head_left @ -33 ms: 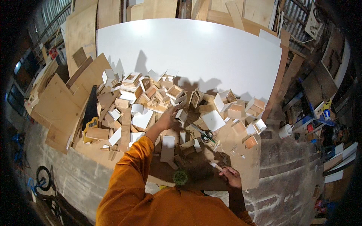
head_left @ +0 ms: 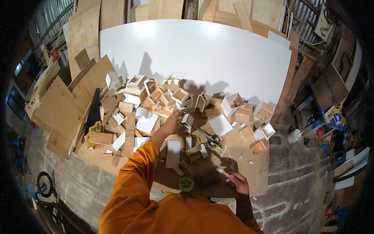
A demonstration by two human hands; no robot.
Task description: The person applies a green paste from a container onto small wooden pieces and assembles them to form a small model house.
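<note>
My left hand (head_left: 173,124) reaches into the pile of small wooden pieces, its fingers and thumb closed around a small white-faced wooden block (head_left: 187,119). Low at the right, my right hand (head_left: 238,183) pinches a thin stick-like tool with a pale, flat tip, which looks like a small brush (head_left: 223,172). The tip points up and left, above the brown board (head_left: 253,177). Dark-handled scissors (head_left: 213,141) lie between the two hands. A white-topped wooden strip (head_left: 173,152) lies below my left hand.
Little open wooden boxes (head_left: 181,94) crowd the board, several with white faces. At the left lies a handsaw (head_left: 93,117) with a yellow handle, beside leaning plywood sheets (head_left: 62,105). A large white panel (head_left: 194,50) stands behind. A white roll (head_left: 142,113) sits amid the pile.
</note>
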